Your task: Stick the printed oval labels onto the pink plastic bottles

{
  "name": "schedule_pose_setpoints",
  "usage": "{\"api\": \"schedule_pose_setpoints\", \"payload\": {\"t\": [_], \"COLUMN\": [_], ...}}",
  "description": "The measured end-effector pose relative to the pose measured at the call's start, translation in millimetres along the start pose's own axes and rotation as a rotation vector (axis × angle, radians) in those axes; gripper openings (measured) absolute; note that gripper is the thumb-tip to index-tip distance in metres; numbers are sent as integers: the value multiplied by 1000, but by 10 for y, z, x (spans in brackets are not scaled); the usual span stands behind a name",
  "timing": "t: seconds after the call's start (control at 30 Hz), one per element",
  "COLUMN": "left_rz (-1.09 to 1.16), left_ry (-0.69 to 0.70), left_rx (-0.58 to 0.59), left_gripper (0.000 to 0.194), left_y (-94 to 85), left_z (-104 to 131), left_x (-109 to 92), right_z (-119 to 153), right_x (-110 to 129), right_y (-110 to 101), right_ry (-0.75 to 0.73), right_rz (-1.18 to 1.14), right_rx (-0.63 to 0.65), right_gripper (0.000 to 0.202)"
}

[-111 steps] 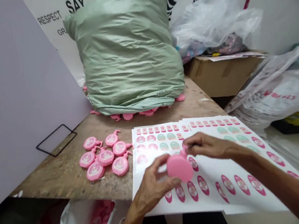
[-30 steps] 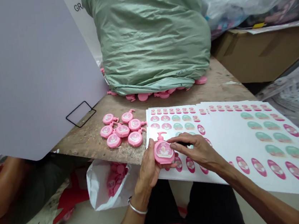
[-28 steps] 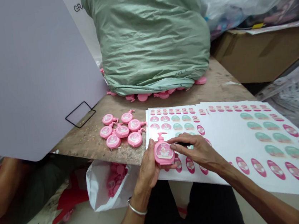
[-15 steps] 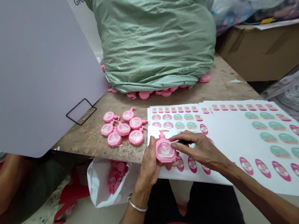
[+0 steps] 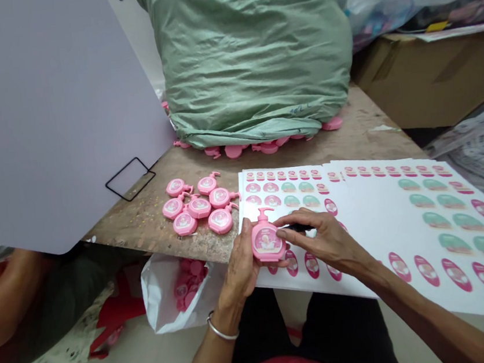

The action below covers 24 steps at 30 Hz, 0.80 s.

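A pink pump-bottle piece (image 5: 268,241) with a round label on its front is upright in my left hand (image 5: 241,263), whose fingers wrap its left side and base. My right hand (image 5: 324,236) pinches a thin dark tool (image 5: 298,228), its fingertips close to the bottle's right edge. Whether those fingertips touch the label is hard to tell. Beneath both hands lie printed sticker sheets (image 5: 359,214) with pink and green labels. Several labelled pink bottle pieces (image 5: 199,206) are grouped on the wooden table (image 5: 155,229) to the left.
A large green sack (image 5: 254,58) rests at the back on more pink pieces. A grey-white panel (image 5: 50,110) with a black wire frame stands left, near another person's arm (image 5: 10,298). Below the table edge hangs a white bag (image 5: 162,301) of pink pieces. A cardboard box (image 5: 440,77) is at right.
The view has shifted very slightly. Both hands keep nearly the same pose around the pink bottle piece.
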<state>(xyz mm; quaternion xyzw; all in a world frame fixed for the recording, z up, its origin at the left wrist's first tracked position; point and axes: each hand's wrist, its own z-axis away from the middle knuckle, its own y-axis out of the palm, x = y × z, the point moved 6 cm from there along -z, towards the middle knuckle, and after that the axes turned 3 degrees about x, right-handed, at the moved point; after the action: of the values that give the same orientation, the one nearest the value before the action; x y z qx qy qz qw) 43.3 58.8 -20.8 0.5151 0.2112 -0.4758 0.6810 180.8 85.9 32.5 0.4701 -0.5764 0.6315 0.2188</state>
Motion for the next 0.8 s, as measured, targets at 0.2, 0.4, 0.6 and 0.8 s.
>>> {"api": "schedule_pose_setpoints", "payload": {"t": [0.2, 0.4, 0.6, 0.8], "left_rz": [5, -6, -33, -96], "left_ry": [-10, -7, 29, 82], "left_rx": [16, 29, 56, 133], "left_gripper": [62, 64, 61, 46], "left_y": [0, -15, 28, 82], "left_z": [-7, -6, 21, 30], "left_x": [12, 4, -55, -92], "right_z": [-6, -4, -16, -22], "right_x": [3, -20, 23, 68], "right_y": [2, 8, 1, -8], "right_ry": [-5, -13, -37, -53], "right_rz": [0, 1, 7, 20], "right_rx": [-2, -15, -21, -35], "right_gripper": [23, 22, 20, 20]}}
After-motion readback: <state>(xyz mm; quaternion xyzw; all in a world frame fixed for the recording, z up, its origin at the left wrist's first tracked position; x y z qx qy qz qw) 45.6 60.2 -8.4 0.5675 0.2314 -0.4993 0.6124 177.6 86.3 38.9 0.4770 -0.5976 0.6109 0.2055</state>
